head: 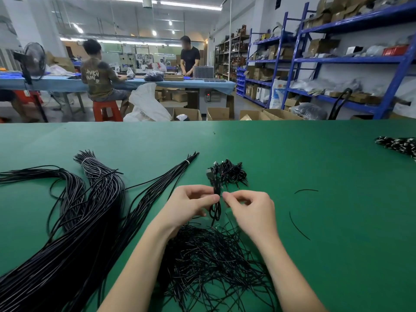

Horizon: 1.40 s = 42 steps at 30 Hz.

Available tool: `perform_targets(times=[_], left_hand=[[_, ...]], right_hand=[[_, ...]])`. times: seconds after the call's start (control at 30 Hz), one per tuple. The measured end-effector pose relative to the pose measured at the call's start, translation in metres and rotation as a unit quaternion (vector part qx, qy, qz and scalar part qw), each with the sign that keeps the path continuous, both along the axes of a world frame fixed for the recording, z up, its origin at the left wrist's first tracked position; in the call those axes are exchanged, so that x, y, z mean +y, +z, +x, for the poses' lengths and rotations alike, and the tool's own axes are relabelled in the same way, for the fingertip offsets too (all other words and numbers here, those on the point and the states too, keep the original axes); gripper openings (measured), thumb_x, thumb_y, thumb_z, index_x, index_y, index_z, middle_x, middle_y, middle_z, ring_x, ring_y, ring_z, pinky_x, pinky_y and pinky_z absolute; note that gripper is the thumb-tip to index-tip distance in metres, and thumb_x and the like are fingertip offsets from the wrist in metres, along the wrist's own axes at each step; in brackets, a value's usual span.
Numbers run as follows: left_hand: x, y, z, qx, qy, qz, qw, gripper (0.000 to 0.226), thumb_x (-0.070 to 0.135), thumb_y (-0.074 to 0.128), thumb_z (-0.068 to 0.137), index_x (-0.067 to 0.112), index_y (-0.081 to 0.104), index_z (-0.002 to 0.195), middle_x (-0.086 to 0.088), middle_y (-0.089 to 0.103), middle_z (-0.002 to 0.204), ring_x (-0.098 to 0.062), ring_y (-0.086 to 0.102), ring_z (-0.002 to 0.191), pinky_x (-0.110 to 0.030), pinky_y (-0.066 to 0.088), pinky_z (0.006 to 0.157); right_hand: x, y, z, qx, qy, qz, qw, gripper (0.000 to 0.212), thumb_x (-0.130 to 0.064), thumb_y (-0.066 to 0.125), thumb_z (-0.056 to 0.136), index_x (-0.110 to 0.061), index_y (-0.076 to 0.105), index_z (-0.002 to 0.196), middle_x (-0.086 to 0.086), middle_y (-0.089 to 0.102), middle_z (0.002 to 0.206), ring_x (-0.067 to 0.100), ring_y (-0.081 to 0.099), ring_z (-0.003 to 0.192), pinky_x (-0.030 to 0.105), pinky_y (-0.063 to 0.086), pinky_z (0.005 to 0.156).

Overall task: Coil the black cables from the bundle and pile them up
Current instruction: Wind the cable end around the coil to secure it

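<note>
Both hands are up over the green felt-covered table (315, 154), working one small coiled black cable (215, 204). The left hand (191, 203) pinches the coil between thumb and fingers; the right hand (249, 208) has its fingertips curled in, nipping something tiny just beside the coil, too small to make out. Just beyond sits the pile of finished black coils (228, 172), touching the held coil's top in this view. Under the wrists lies a loose heap of short thin black ties (209, 255). At left, three long bundles of black cable (90, 210) fan out, two banded with pale ties near their far ends. Two stray black cable pieces (299, 226) lie at right. Writing: the seated worker's olive shirt (96, 77) carries pale lettering, not readable.
</note>
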<state>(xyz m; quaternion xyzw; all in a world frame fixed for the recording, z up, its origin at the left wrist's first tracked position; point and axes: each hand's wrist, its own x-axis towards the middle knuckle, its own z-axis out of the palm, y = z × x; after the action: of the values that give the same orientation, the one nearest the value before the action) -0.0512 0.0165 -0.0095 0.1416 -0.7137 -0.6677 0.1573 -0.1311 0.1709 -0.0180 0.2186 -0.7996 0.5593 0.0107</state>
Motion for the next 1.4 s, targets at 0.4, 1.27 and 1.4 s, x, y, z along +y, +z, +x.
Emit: perform_targets(times=[0.4, 1.27, 1.4], left_hand=[[0.002, 0.005, 0.003, 0.012, -0.013, 0.085, 0.996, 0.024, 0.016, 0.079, 0.082, 0.003, 0.077, 0.102, -0.008, 0.060, 0.079, -0.008, 0.055, 0.061, -0.020, 0.050, 0.058], [0.007, 0.022, 0.005, 0.038, 0.000, 0.144, 0.989, 0.027, 0.018, 0.084, 0.070, 0.007, 0.076, 0.093, 0.004, 0.065, 0.068, -0.007, 0.058, 0.057, -0.018, 0.051, 0.056], [0.008, 0.022, 0.006, 0.043, -0.005, 0.148, 0.988, 0.036, 0.020, 0.083, 0.065, 0.005, 0.075, 0.097, 0.003, 0.065, 0.071, -0.007, 0.057, 0.059, -0.018, 0.051, 0.056]], right_hand=[[0.016, 0.021, 0.002, -0.022, 0.124, -0.041, 0.991, 0.012, -0.020, 0.076, 0.090, -0.032, 0.079, 0.094, -0.015, 0.077, 0.086, 0.007, 0.057, 0.052, 0.015, 0.050, 0.057], [-0.005, 0.001, 0.013, 0.205, -0.008, -0.120, 0.971, 0.004, -0.032, 0.079, 0.086, -0.032, 0.081, 0.090, -0.022, 0.073, 0.080, 0.011, 0.057, 0.056, 0.012, 0.043, 0.057], [-0.007, -0.002, 0.013, 0.215, 0.009, -0.110, 0.970, 0.005, -0.026, 0.075, 0.091, -0.025, 0.077, 0.087, -0.020, 0.062, 0.070, 0.010, 0.048, 0.053, 0.010, 0.033, 0.054]])
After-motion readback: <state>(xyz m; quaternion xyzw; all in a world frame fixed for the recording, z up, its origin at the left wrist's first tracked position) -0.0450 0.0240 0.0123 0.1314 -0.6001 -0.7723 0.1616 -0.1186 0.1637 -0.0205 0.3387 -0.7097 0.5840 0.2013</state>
